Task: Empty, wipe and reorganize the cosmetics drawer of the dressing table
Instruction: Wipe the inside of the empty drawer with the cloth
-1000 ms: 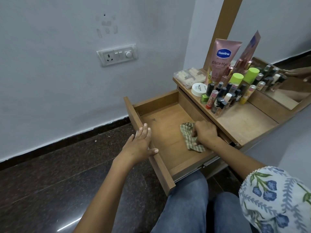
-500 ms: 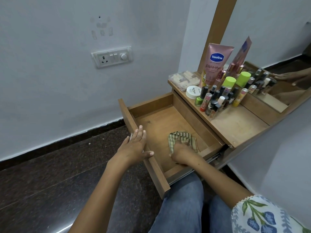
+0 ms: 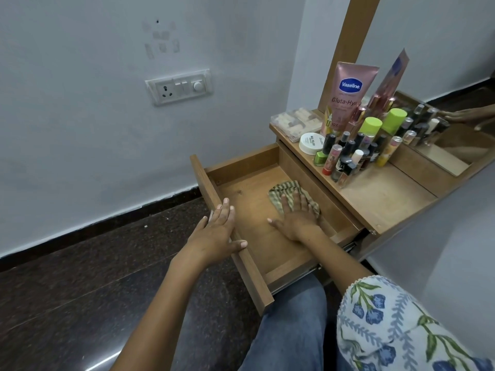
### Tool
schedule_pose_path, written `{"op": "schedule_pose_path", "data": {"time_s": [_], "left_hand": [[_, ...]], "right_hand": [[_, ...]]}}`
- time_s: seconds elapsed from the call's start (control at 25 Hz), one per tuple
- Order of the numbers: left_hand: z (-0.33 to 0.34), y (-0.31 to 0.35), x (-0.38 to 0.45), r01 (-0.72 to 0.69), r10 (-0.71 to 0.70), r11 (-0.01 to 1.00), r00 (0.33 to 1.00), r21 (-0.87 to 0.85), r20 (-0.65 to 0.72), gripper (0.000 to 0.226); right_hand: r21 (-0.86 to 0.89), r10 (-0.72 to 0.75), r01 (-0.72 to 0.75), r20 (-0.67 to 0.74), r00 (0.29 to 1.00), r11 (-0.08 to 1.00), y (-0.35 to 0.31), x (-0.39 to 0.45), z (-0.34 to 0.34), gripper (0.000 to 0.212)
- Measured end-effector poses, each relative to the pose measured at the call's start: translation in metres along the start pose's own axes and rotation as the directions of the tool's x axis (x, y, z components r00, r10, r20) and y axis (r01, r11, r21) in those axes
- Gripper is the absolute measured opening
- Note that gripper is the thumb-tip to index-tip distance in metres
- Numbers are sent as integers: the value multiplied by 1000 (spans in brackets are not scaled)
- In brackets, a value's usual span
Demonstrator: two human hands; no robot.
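Note:
The wooden drawer [image 3: 249, 180] of the dressing table stands pulled out, and only a cloth lies in it. My right hand [image 3: 296, 216] lies flat inside, fingers straight, pressing a green-and-cream striped cloth [image 3: 284, 190] onto the drawer floor. My left hand [image 3: 218, 231] rests on the drawer's front panel [image 3: 249, 266], fingers straight along the top edge and thumb over the inner side. Cosmetics stand in a cluster on the tabletop [image 3: 385, 196]: several small bottles [image 3: 345, 159], a pink Vaseline tube [image 3: 345, 97], a white jar [image 3: 312, 143] and a green-capped bottle [image 3: 371, 127].
A clear plastic box [image 3: 297, 123] sits at the tabletop's back left corner. A mirror [image 3: 452, 137] rises behind the bottles. A switch and socket plate [image 3: 179, 88] is on the white wall. Dark stone floor [image 3: 80, 277] lies left of the drawer. My knees in jeans [image 3: 292, 328] are under the drawer front.
My right hand has slid the cloth from the drawer's front part toward the back and now lies flat on it. My left hand stays on the front panel.

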State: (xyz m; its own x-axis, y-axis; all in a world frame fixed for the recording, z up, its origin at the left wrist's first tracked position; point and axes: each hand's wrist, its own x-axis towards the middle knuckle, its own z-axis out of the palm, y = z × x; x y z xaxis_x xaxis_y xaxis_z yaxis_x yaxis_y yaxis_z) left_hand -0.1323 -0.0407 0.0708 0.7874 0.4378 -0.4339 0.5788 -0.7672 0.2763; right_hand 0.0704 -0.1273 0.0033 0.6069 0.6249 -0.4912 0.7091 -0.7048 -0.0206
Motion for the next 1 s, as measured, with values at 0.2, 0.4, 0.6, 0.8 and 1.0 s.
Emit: {"op": "schedule_pose_path", "data": {"time_s": [0.2,0.4,0.6,0.8,1.0], "left_hand": [[1,-1,0,0,0,1000,1000,-10,-11,83],[1,0,-1,1,-1,1000,1000,0,-2,83],[0,0,1,5,-5,1000,1000,4,18,83],[-1,0,1,2,-2,1000,1000,3,10,83],[-1,0,0,9,-9,1000,1000,-6,0,83]], "right_hand": [[-219,198,-181,58,979,959,-18,-20,-6,97],[-452,105,-83,23,994,888,-25,-40,-12,68],[-230,128,-137,-54,990,964,-47,-47,-3,57],[3,241,-241,-48,969,971,-46,-59,5,54],[-83,235,-230,69,969,970,-55,-57,16,76]]}}
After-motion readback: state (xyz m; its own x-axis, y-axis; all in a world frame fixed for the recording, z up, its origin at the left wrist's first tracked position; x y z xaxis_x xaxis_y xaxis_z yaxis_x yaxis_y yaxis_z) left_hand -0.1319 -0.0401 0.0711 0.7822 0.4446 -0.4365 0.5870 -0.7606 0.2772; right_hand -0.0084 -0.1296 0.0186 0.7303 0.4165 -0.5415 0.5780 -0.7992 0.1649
